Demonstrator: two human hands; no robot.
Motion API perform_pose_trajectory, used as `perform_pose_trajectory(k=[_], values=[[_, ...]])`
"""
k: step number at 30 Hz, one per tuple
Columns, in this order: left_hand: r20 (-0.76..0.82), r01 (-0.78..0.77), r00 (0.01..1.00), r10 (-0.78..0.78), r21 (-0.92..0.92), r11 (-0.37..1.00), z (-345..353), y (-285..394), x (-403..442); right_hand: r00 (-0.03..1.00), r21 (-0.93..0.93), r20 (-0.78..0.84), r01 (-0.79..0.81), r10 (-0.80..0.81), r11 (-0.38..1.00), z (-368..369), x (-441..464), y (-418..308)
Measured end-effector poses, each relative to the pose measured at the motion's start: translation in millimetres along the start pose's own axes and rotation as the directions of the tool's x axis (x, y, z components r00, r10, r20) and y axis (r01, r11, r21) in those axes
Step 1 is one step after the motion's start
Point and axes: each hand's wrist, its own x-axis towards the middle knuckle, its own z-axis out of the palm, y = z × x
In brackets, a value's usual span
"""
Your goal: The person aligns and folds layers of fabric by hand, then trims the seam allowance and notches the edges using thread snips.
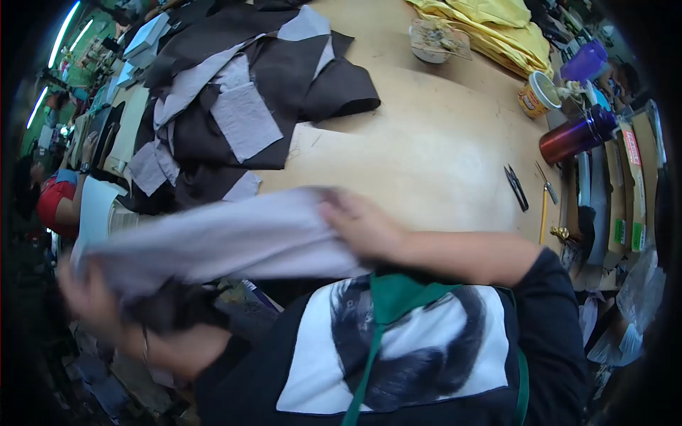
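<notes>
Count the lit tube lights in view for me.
3, all at upper left: a long tube, a shorter tube just right of it, and a lower tube nearer the dark edge. Others may be hidden.

The pale tan bench bears heaped dark fabric with greyish-lilac pieces on its left. Folded yellow fabric lies at the far right, near a small container (scraps on top). Down the right side are a yellow tub, a purple-red bottle, black thread snips and a yellow pencil.
</notes>
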Motion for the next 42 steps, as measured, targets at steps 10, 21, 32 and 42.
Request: perform_pose_trajectory(k=[10,21,32,42], values=[[0.565,-0.501,0.670,0.481,-0.134,0.855,417,186,-86,0.642,0.363,-0.639,-0.232,0.423,0.902,-209,-67,109],[0.042,-0.513,0.569,0.821,-0.762,0.395,310,255,-91,0.722,0.365,-0.622,-0.076,0.304,0.928,-154,-90,84],[0.689,-0.646,-0.072,0.721,-0.583,0.493,290,224,-155,0.737,-0.532,-0.675,-0.521,0.036,0.668,-159,-114,54],[0.700,-0.605,-0.042,0.713,-0.586,0.540,292,214,-150,0.997,-0.786,-0.065,-0.019,-0.051,0.618,-147,-34,65]])
